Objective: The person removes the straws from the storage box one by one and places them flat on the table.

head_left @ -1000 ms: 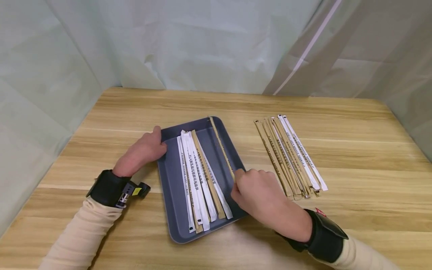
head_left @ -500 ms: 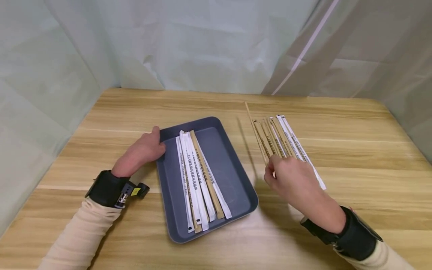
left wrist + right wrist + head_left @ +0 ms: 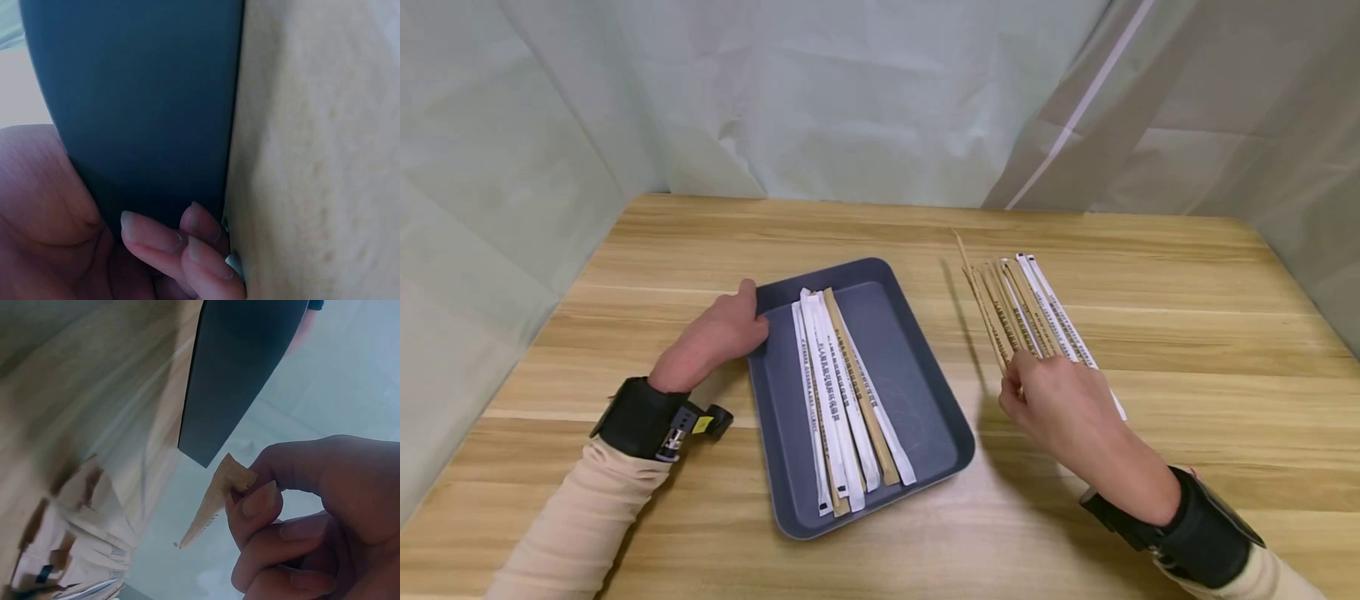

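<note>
Head view: left hand (image 3: 718, 329) grips the grey tray (image 3: 925, 383) by its upper-left rim, left of centre; left wrist view has fingers curled at the tray's outer wall. Right hand (image 3: 1063, 408), well apart at centre right, pinches one brown wrapped straw (image 3: 210, 501) near its end. Straw slants toward the upper left of the frame, over the left edge of the row of straws (image 3: 1030, 308) on the tabletop (image 3: 1187, 358); contact with the row unclear. White and brown bundle (image 3: 831, 383) lies inside the tray.

Step, as I judge it from where I stand: handling a single straw at the row. Lifting or laying down: cannot tell. Next move seems to call for a light pinch, free end kept off neighbouring wrappers.
</note>
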`<state>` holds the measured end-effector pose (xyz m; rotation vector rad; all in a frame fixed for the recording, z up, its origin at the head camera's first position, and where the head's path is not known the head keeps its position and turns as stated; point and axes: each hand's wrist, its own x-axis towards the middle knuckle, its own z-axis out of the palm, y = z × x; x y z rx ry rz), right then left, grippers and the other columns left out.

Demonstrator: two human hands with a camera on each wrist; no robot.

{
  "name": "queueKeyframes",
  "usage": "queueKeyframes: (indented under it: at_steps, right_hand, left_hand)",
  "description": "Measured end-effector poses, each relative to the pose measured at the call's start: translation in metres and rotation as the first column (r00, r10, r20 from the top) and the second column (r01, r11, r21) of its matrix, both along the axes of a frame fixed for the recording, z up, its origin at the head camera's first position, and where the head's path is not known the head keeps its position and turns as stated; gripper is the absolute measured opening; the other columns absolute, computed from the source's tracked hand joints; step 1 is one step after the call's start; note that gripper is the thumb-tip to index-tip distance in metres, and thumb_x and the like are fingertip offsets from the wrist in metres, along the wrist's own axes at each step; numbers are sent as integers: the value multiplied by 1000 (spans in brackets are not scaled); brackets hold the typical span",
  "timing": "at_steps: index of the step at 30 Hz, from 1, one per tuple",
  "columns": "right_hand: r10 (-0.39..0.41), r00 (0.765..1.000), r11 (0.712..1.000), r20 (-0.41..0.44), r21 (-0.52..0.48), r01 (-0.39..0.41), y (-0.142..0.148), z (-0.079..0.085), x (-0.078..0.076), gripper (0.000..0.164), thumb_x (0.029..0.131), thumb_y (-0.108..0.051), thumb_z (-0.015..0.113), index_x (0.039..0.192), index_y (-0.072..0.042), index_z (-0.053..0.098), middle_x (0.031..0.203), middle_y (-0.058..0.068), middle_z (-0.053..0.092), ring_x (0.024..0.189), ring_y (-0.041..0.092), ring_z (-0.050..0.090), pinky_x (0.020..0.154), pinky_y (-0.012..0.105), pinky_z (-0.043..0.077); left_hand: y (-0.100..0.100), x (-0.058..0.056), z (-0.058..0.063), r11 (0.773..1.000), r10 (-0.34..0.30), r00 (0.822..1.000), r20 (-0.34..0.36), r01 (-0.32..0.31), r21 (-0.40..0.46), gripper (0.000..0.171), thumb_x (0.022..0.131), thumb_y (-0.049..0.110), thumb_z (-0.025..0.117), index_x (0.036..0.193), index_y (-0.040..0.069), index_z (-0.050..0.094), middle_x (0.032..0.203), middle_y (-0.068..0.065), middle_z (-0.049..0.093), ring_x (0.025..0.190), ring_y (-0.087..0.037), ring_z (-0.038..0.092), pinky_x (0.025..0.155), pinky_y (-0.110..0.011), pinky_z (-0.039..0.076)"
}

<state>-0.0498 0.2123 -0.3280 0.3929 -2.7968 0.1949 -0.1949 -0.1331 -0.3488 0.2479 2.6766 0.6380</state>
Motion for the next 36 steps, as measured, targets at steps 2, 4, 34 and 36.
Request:
queueKeyframes:
  at_steps: [2, 4, 34, 36]
  right_hand:
    - [1, 1000, 1000, 3, 3, -1, 1, -1, 1, 16, 77, -6, 67, 68, -14, 56, 51, -6, 47, 43, 10, 42, 39, 34, 37]
    - [2, 1000, 1000, 12, 5, -2, 2, -1, 2, 16, 77, -6, 67, 68, -13, 56, 51, -6, 47, 44, 9, 41, 39, 34, 37]
    - [-62, 996, 997, 61, 54, 59, 24, -15, 9, 22, 78, -6, 68, 64, -12, 52, 52, -3, 42, 44, 15, 41, 35, 36, 36]
    - [-61, 996, 997, 65, 54, 58, 26, -16, 10, 23, 79, -7, 69, 64, -12, 51, 51, -3, 42, 44, 15, 41, 35, 36, 36]
  left_hand:
    - [0, 0, 0, 1000, 2, 1000, 1, -2, 1, 55, 97, 11, 35, 140, -17, 16, 101, -31, 49, 73, -30, 52, 55, -33, 38]
    - [1, 0, 0, 1000, 2, 1000, 2, -2, 0, 55, 97, 11, 36, 140, -17, 15, 103, -32, 48, 74, -31, 52, 56, -33, 39]
    - [1, -2, 1, 1000, -1, 1000, 22, 1, -13, 60, 97, 11, 35, 143, -18, 9, 110, -34, 45, 81, -33, 53, 59, -35, 40]
    - [2, -2, 0, 1000, -3, 1000, 14, 3, -14, 58, 97, 11, 35, 142, -18, 11, 108, -33, 47, 79, -33, 53, 58, -34, 40]
